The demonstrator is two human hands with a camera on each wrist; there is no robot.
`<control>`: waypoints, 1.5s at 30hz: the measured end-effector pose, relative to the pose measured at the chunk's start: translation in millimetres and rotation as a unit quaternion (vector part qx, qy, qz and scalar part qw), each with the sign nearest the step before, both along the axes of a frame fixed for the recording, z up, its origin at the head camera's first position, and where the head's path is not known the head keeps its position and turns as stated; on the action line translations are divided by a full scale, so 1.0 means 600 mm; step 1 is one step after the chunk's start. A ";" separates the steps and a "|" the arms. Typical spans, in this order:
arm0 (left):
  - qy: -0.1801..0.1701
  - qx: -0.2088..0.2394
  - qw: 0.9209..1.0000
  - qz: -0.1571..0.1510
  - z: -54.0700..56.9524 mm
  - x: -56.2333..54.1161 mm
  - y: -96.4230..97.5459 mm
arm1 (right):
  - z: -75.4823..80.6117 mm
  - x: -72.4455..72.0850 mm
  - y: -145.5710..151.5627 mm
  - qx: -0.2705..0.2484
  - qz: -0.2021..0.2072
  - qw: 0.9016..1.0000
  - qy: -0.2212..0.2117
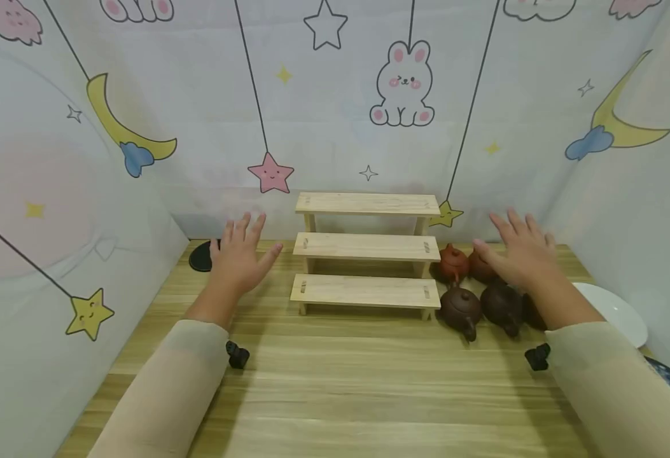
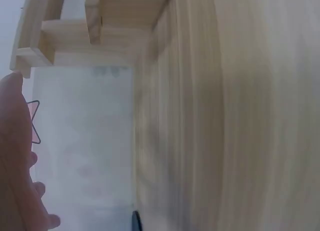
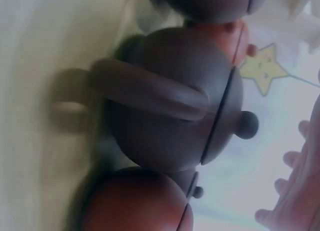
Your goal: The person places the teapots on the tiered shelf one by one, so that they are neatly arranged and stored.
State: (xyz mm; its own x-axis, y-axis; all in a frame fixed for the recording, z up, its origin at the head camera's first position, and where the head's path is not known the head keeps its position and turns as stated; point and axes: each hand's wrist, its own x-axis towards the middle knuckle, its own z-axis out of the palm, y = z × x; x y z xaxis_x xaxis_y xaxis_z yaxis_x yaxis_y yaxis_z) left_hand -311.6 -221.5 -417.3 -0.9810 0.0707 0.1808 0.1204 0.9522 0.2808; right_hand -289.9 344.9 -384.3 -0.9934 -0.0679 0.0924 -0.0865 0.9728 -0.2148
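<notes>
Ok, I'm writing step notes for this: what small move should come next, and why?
Probably lower the right hand toward the middle dark teapot in the front row. That hand is raised near it, fingers spread, holding nothing, and the teapots stand on the table beside the stepped wooden stand, with none on its steps.

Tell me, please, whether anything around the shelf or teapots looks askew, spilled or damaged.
Nothing stands out: the wooden shelf stands upright, the teapots cluster beside it, and no spill or breakage shows, though the right hand hides part of the cluster.
</notes>
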 end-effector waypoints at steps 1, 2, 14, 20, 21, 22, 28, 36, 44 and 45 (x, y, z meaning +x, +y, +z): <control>0.003 0.028 1.000 -0.009 -0.003 0.003 0.003 | -0.001 0.007 0.002 -0.006 0.004 1.000 0.006; 0.005 0.058 0.998 -0.018 -0.005 0.006 0.006 | -0.003 0.014 0.005 -0.011 0.008 1.000 0.012; -0.148 0.495 0.855 -0.054 -0.025 0.025 0.068 | -0.020 0.112 0.034 -0.125 0.016 0.990 0.062; -0.205 0.550 0.809 -0.044 -0.039 0.035 0.094 | -0.029 0.140 0.062 -0.127 -0.029 0.991 0.010; -0.214 0.548 0.807 -0.049 -0.040 0.037 0.095 | -0.030 0.143 0.066 -0.123 -0.036 0.992 0.004; -0.223 0.544 0.807 -0.057 -0.042 0.039 0.095 | -0.031 0.146 0.070 -0.120 -0.041 0.992 -0.001; -0.254 0.515 0.816 -0.072 -0.050 0.044 0.092 | -0.046 0.156 0.098 -0.098 -0.048 0.994 -0.019; -0.274 0.494 0.820 -0.092 -0.069 0.050 0.079 | -0.067 0.156 0.125 -0.084 -0.040 0.994 -0.061; -0.288 0.498 0.813 -0.087 -0.077 0.050 0.072 | -0.074 0.152 0.132 -0.074 -0.050 0.993 -0.080; -0.288 0.498 0.813 -0.088 -0.077 0.050 0.071 | -0.074 0.151 0.132 -0.075 -0.051 0.993 -0.081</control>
